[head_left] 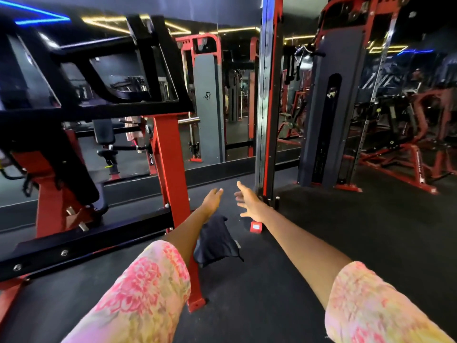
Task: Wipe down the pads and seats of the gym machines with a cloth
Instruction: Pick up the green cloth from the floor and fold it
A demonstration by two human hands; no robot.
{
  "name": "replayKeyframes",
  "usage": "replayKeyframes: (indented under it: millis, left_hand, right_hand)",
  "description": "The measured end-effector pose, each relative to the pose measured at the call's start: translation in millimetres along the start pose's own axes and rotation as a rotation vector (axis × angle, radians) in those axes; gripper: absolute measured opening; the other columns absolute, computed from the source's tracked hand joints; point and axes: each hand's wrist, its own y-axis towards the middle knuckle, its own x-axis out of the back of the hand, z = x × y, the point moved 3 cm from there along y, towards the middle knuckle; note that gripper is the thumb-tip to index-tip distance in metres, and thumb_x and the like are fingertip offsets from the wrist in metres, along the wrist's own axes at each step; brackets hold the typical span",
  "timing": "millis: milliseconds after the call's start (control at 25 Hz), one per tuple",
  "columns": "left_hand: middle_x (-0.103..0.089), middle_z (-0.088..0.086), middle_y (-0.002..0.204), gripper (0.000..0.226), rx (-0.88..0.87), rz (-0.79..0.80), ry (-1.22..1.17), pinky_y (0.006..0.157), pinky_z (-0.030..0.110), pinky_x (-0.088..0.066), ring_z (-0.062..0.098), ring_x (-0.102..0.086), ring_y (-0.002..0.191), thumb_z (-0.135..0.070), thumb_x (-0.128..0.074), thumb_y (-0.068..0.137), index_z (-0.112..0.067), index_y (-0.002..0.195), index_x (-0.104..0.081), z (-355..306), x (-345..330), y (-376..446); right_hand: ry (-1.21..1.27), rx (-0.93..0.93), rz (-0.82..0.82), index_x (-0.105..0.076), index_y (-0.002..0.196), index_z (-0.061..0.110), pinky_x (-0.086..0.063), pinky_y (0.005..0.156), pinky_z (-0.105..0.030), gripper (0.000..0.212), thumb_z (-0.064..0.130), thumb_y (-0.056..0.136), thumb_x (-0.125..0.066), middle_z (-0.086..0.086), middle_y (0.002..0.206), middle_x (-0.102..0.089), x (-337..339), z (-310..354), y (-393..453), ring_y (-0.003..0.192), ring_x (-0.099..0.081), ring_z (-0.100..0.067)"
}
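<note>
Hanging below the left hand [213, 199], a dark cloth [215, 241]; fingers extended.

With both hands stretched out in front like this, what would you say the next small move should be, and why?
Probably swing the left hand, with the dark cloth hanging below it, left toward the black seat pad of the red machine. Both hands hover over bare floor, touching no pad; the right hand is empty.

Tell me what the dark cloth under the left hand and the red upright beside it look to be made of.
The dark cloth looks like soft woven fabric, matte navy: it hangs limp with folds and a loose corner. The red upright looks like painted steel, glossy: flat hard faces, straight edges and a bolted foot plate. Neither can be confirmed by look alone.
</note>
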Motion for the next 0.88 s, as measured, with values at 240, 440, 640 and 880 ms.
replayKeyframes:
  millis: [240, 440, 640, 880]
  left_hand:
    - [-0.018, 0.014, 0.155, 0.052, 0.085, -0.048, 0.036, 0.112, 0.031, -0.015, 0.026, -0.018, 0.143, -0.025, -0.03, 0.103, 0.0, 0.147, -0.02, 40.5, -40.3, 134.3]
    - [-0.039, 0.02, 0.141, 0.045, 0.251, -0.12, 0.026, 0.098, 0.029, -0.032, 0.031, -0.038, 0.13, -0.02, -0.037, 0.102, 0.006, 0.138, -0.031, 81.0, -59.7, 208.9]
    - [-0.034, 0.017, 0.147, 0.05, 0.384, -0.135, 0.034, 0.103, 0.027, -0.029, 0.029, -0.036, 0.134, -0.017, -0.04, 0.1, 0.005, 0.143, -0.026, 123.1, -76.1, 265.9]
    - [-0.052, 0.014, 0.127, 0.052, 0.48, -0.069, 0.094, 0.073, 0.014, -0.043, 0.016, -0.055, 0.091, -0.02, -0.038, 0.101, -0.002, 0.146, -0.02, 172.2, -84.2, 346.2]
  right_hand:
    - [-0.06, -0.085, 0.068, -0.044, 0.132, 0.007, -0.02, 0.111, -0.05, 0.06, 0.053, 0.096, -0.033, -0.01, 0.15, -0.031, 33.8, -5.9, 155.6, 0.14, -0.026, -0.024]
    - [-0.118, -0.173, 0.136, -0.044, 0.134, 0.006, -0.025, 0.108, -0.049, 0.06, 0.052, 0.097, -0.034, -0.011, 0.145, -0.038, 47.9, -8.6, 255.4, 0.135, -0.034, -0.024]
    - [-0.173, -0.267, 0.222, -0.044, 0.134, 0.002, -0.029, 0.105, -0.046, 0.06, 0.048, 0.098, -0.032, -0.014, 0.142, -0.042, 46.3, -22.7, 337.4, 0.13, -0.04, -0.027]
    - [-0.246, -0.307, 0.249, -0.045, 0.133, 0.005, -0.026, 0.109, -0.049, 0.059, 0.05, 0.097, -0.031, -0.012, 0.142, -0.04, 28.8, -49.1, 453.0, 0.132, -0.036, -0.027]
